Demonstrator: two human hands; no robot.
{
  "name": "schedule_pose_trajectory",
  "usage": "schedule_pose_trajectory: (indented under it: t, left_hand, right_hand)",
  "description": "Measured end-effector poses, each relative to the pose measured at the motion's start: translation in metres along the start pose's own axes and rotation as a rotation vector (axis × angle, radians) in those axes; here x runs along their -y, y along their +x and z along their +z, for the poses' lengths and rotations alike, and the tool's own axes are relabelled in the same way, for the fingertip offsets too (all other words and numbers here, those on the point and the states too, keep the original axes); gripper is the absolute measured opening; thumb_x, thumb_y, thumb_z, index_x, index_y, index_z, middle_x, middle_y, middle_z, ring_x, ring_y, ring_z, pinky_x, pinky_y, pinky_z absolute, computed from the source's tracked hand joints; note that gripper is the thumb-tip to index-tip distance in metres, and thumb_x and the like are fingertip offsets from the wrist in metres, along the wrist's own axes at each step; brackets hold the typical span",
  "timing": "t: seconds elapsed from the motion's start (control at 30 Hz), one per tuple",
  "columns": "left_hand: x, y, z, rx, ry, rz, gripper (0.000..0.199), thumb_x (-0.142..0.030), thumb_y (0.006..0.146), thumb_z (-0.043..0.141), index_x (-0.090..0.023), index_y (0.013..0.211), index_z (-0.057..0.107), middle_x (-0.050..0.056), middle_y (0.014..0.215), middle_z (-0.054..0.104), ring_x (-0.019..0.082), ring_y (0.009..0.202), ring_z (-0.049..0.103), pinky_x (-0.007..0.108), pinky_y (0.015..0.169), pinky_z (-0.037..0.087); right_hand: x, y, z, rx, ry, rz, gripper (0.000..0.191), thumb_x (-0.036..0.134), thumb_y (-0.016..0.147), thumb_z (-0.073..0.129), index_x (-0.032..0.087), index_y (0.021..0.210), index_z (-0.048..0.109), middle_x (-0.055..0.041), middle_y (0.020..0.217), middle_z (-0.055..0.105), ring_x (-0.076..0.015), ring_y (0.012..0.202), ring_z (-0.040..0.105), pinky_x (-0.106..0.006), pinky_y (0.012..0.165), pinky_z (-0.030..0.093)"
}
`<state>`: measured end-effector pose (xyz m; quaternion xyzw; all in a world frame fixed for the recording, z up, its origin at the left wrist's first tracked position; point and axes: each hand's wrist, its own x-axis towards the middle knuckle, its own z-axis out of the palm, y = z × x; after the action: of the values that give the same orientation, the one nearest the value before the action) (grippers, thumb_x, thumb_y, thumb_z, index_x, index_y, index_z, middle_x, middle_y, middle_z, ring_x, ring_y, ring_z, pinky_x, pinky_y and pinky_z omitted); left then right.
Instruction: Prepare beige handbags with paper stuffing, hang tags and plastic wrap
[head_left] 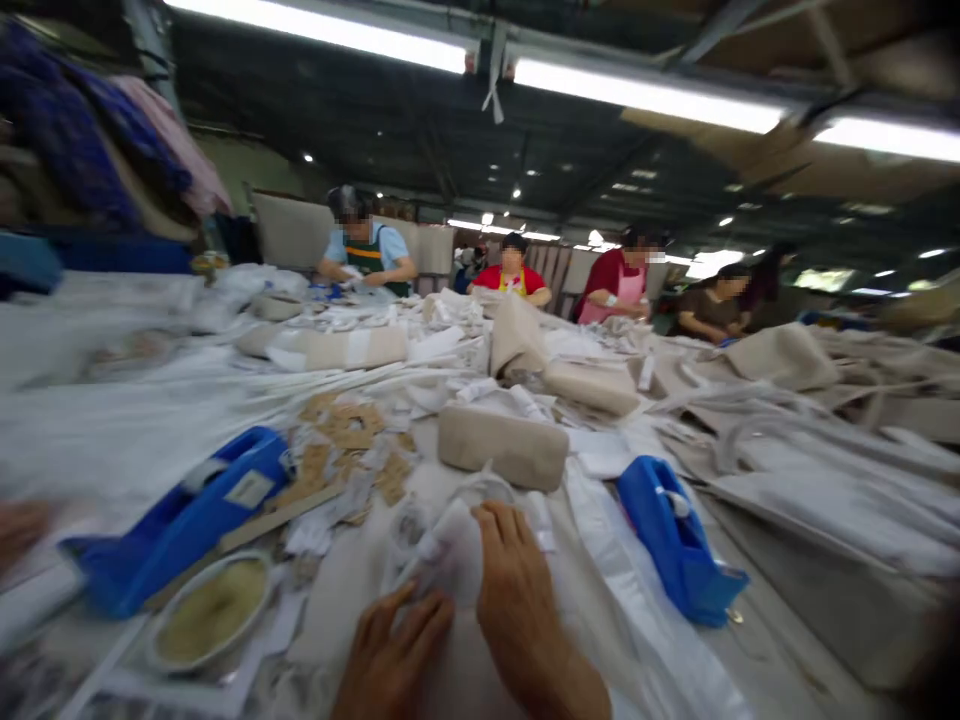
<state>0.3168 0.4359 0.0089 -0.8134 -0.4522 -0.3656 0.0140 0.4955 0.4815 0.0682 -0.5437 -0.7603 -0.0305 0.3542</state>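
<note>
A crowded sewing-workshop worktop (787,640) seen from above the worker's own hands at its near edge. The left hand (394,655) lies flat, fingers together, pressing a piece of white fabric (450,560). The right hand (517,600) rests beside it, fingers loosely together on top of the same bunched piece; whether it pinches the cloth cannot be told.

A blue tape dispenser (187,515) sits toward the near left corner, a second blue dispenser (679,545) just right of the hands, and a shallow dish (210,615) of yellowish paste lies close to the left hand.

Risks, as a judgement: a sleeve or the cloth could drag through the paste, and loose cardboard scraps (345,445) could get caught under the fabric. Other workers sit along the far edge.
</note>
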Motion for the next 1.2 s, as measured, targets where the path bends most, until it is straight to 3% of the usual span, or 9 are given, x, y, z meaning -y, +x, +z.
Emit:
schedule_pose_trajectory:
  t: [0.07,0.13,0.2,0.33,0.53,0.7,0.87,1.1,1.2]
  left_hand:
    - [0.000,0.000,-0.014,0.084,-0.042,-0.020,0.047,-0.005,0.082,0.045,-0.027,0.121,0.060,0.004,0.121,0.064,0.025,0.118,0.052,0.039,0.097,0.047]
    - [-0.002,0.008,-0.022,0.059,-0.090,-0.200,0.037,-0.008,0.084,0.046,-0.024,0.114,0.062,0.009,0.125,0.058,0.025,0.119,0.051,0.039,0.098,0.048]
    - [-0.005,0.022,-0.023,-0.009,-0.099,-0.353,0.039,-0.013,0.082,0.052,-0.020,0.120,0.056,0.013,0.132,0.050,0.027,0.125,0.046,0.045,0.104,0.045]
    - [-0.008,0.053,-0.013,-0.025,-0.033,-0.378,0.061,-0.009,0.073,0.056,-0.014,0.133,0.047,0.017,0.142,0.037,0.034,0.135,0.032,0.054,0.112,0.033]
    - [0.001,0.075,0.001,-0.010,0.054,-0.427,0.041,-0.010,0.069,0.055,-0.011,0.110,0.061,0.019,0.130,0.048,0.036,0.126,0.040,0.055,0.107,0.037]
    - [0.014,0.077,-0.007,-0.106,-0.239,-0.509,0.026,-0.013,0.063,0.058,-0.017,0.088,0.064,0.012,0.117,0.060,0.030,0.115,0.052,0.050,0.104,0.040]
    - [0.011,0.078,-0.017,-0.051,-0.488,-0.564,0.035,-0.013,0.067,0.054,-0.018,0.101,0.062,0.007,0.115,0.066,0.025,0.112,0.057,0.042,0.102,0.043]
    - [0.007,0.081,0.000,-0.087,-0.177,-0.411,0.039,-0.018,0.070,0.065,-0.016,0.108,0.059,0.012,0.120,0.055,0.031,0.119,0.048,0.053,0.105,0.038]
    - [0.010,0.083,0.001,-0.120,-0.209,-0.445,0.033,-0.017,0.070,0.063,-0.015,0.103,0.061,0.012,0.115,0.056,0.030,0.117,0.051,0.051,0.105,0.040]
  right_hand:
    - [-0.001,0.002,0.033,-0.111,-0.060,-0.059,0.051,0.000,0.081,0.028,0.010,0.124,0.053,-0.0202,0.120,0.060,-0.0305,0.116,0.055,-0.051,0.091,0.052]
    - [-0.006,-0.001,0.055,-0.146,-0.023,-0.054,0.053,0.002,0.084,0.025,0.009,0.131,0.046,-0.0226,0.124,0.058,-0.0315,0.121,0.053,-0.053,0.092,0.051]
    - [-0.012,-0.007,0.064,-0.134,0.035,-0.030,0.052,0.005,0.087,0.025,0.011,0.136,0.041,-0.0222,0.128,0.056,-0.0308,0.125,0.050,-0.054,0.097,0.048]
    - [-0.016,-0.013,0.066,-0.136,0.004,-0.032,0.049,0.008,0.091,0.026,0.010,0.138,0.038,-0.0239,0.130,0.055,-0.0310,0.127,0.050,-0.052,0.097,0.050]
    - [-0.013,-0.011,0.068,-0.152,0.030,-0.012,0.051,0.012,0.095,0.024,0.008,0.145,0.031,-0.0244,0.141,0.048,-0.0290,0.132,0.047,-0.051,0.100,0.049]
    - [-0.012,-0.007,0.060,-0.143,0.104,0.012,0.062,0.008,0.092,0.027,0.009,0.152,0.014,-0.0228,0.142,0.048,-0.0263,0.126,0.054,-0.046,0.097,0.052]
    - [-0.014,-0.008,0.066,-0.072,-0.053,-0.069,0.059,0.001,0.085,0.031,0.010,0.143,0.038,-0.0198,0.131,0.059,-0.0261,0.124,0.054,-0.046,0.098,0.051]
    - [-0.011,-0.006,0.060,-0.124,-0.048,-0.058,0.046,0.006,0.090,0.035,0.006,0.135,0.043,-0.0227,0.135,0.052,-0.0283,0.128,0.047,-0.046,0.100,0.048]
    - [-0.005,-0.003,0.046,-0.075,-0.071,-0.077,0.031,0.003,0.088,0.040,0.010,0.112,0.058,-0.0176,0.118,0.060,-0.0282,0.114,0.053,-0.044,0.098,0.047]
